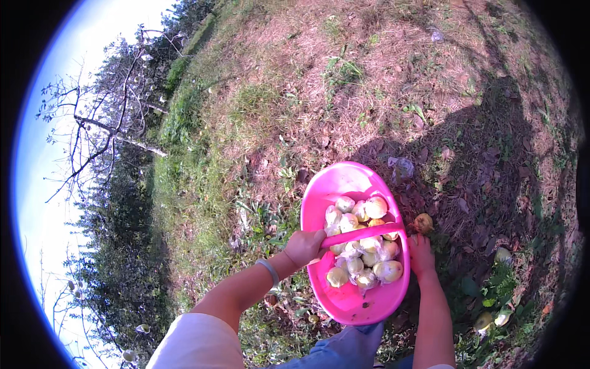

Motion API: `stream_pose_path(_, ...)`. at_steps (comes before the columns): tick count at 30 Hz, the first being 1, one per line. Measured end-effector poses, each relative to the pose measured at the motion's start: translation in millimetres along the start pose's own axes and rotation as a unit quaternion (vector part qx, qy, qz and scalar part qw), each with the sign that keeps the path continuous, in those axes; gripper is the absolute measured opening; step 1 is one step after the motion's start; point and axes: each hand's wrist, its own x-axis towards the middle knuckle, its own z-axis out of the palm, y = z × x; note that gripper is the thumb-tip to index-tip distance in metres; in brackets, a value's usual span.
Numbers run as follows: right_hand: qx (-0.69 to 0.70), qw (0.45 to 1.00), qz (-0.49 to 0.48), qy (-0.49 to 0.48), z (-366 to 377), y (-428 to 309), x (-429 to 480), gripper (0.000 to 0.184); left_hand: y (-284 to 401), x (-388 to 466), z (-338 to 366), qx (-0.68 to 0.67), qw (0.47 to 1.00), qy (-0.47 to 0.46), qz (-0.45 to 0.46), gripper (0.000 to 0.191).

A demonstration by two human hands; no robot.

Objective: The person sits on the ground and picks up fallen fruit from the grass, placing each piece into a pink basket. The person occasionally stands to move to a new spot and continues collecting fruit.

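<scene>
A pink plastic basket point(355, 309) sits on the ground before me, tilted towards the view. Inside lie several pale yellow-green apples point(387, 271), many wrapped in clear plastic film. My left hand point(304, 247) is closed around the left end of the basket's pink handle point(359, 234). At the basket's right rim is my right hand point(420, 253), its fingertips close to a brownish-yellow apple point(423, 223) on the ground. Whether the right fingers touch that apple or the rim, I cannot tell.
Crumpled clear plastic point(401, 168) lies beyond the basket. More fruit point(484, 321) rests in the weeds at lower right, with another apple point(503, 255) above it. Dry grass and leaves cover the ground. A sparse fruit tree point(113, 131) and dense bushes stand at the left.
</scene>
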Motion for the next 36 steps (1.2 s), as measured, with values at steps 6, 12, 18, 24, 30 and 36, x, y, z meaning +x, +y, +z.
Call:
stream_pose_path(6, 0.129, 0.986, -0.09, 0.051, -68.4, 28.0, -45.4, 0.066, 10.4, -4.7, -1.8, 0.025, 0.999, 0.02, -0.025, 0.027)
stream_pose_path(12, 0.692, 0.702, 0.168, -0.01, -89.6, 87.2, -118.5, 0.055, 24.3, 0.7, -2.4, 0.073, 0.996, 0.039, -0.027, 0.028)
stream_pose_path(18, 0.877, 0.451, 0.158, -0.053, -105.4, 61.0, -156.8, 0.067, 20.1, -6.0, 4.9, 0.088, 0.995, 0.036, -0.042, 0.035)
stream_pose_path(24, 0.805, 0.59, 0.038, -0.042, -155.2, -13.8, -197.2, 0.08, 28.7, -11.6, -0.1, 0.076, 0.992, 0.027, -0.097, 0.036)
stream_pose_path(30, 0.809, 0.585, 0.052, -0.023, -163.0, -31.4, -198.6, 0.068, 87.9, 6.3, 11.1, 0.028, 0.961, 0.15, -0.232, 0.045)
stream_pose_path(36, 0.812, 0.571, 0.119, -0.014, -174.9, -24.2, -204.6, 0.074, 247.5, 53.7, -27.9, -0.273, 0.96, -0.054, 0.009, 0.084)
